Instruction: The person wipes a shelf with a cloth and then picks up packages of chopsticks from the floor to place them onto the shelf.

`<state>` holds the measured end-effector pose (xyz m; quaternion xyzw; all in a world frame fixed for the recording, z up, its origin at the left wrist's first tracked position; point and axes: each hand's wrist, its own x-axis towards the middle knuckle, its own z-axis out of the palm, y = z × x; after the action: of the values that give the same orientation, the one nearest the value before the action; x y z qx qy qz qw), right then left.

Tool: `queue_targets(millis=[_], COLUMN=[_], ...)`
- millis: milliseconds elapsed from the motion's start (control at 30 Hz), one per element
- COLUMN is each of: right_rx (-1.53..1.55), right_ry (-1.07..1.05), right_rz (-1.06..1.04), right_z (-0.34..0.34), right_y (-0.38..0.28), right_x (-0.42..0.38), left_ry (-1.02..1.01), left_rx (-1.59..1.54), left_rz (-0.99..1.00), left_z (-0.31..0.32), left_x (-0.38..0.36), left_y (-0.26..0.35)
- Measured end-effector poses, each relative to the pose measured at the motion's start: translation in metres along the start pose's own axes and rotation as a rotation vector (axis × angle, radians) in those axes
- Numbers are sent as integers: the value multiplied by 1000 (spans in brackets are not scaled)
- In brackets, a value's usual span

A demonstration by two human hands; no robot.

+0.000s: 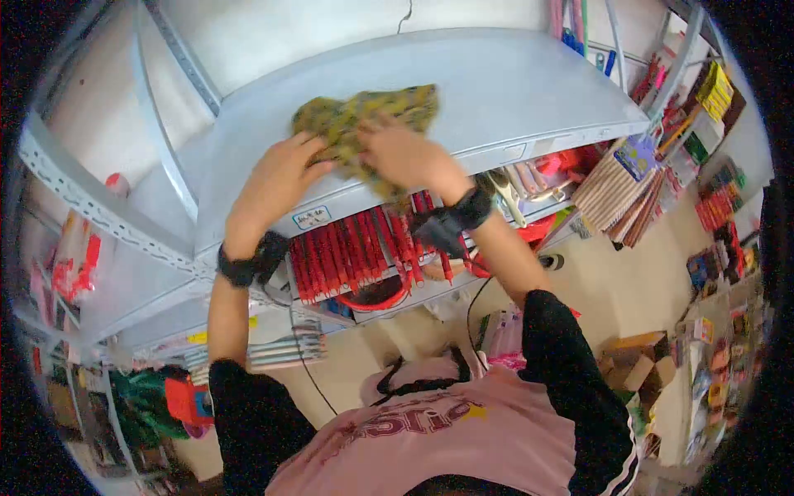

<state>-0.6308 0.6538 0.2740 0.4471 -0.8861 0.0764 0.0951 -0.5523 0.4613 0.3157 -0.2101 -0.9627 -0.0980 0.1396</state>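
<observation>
A crumpled yellow-green patterned cloth [397, 103] lies on the pale grey metal shelf [513, 83], part of it hanging over the front edge. My left hand [277, 178] is at the cloth's left side, fingers and thumb closed on its edge. On the cloth's middle and right, my right hand [405, 157] presses down with bent fingers, slightly blurred and gripping the fabric. Both wrists wear black bands. Below the shelf edge hang rows of dark red packaged sticks [343, 256], near a label [312, 217] on the edge.
Perforated metal uprights [107, 198] stand at the left. Bundled wooden sticks [616, 190] and red items fill the lower shelf at the right. A red-rimmed basket [376, 302] sits underneath. Cardboard boxes [637, 364] rest on the floor, with stocked shelving beyond.
</observation>
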Motion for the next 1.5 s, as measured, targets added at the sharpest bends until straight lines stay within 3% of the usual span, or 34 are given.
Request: queue_targets(millis=[67,100,133,200,267,333,433,600,667,733,800,867,933,967,1000,1100,1167,1267,1333,1400,1433,1500], right_rx=[-54,35,-92,-10,124,102,191,235,176,198,236,163,184,234,284,317,294,229,182,249,286,137], right_ry=[348,329,288,385,434,483,333,295,293,214,85,361,260,246,228,271,330,421,472,434,452,402], right_rz=[-100,-93,-179,-161,-120,-79,-222,-281,-234,-100,52,-63,97,144,189,271,290,431,399,496,481,415], right_z=[12,17,22,30,50,51,43,22,10,-2,-27,-33,-60,-63,-66,-75,-72,-61,-63,-60,-56,-51], right_y=[-47,-68,-89,-129,-153,-162,-139,-77,-31,22,75,134,173,200,224,262,266,248,233,215,205,180], right_x=[17,29,40,56,77,80,77,40,11,-24,-67,-113,-161,-181,-200,-243,-251,-249,-241,-231,-223,-197], left_ry=[51,70,118,153,278,269,226,180,317,396,236,238,379,419,282,422,445,394,436,297,414,309], left_rx=[-6,-40,28,114,-15,12,114,115,135,283,245,97,96,129,89,71,318,269,236,232,261,230], left_rz=[-71,-110,-162,-296,-371,-291,-231,-219,-275,-160,-187,-175,-15,-37,-63,-85,-77,-49,-23,1,-5,-14], left_z=[-16,-24,-25,-29,-27,-32,-29,-7,16,47,62,85,120,136,142,176,179,181,174,166,163,143], left_x=[-33,-50,-68,-92,-103,-98,-94,-60,-25,14,59,104,145,166,185,224,231,227,219,205,195,173], left_y=[-22,-29,-40,-52,-57,-50,-44,-8,24,59,115,167,210,236,261,307,322,315,302,288,276,248])
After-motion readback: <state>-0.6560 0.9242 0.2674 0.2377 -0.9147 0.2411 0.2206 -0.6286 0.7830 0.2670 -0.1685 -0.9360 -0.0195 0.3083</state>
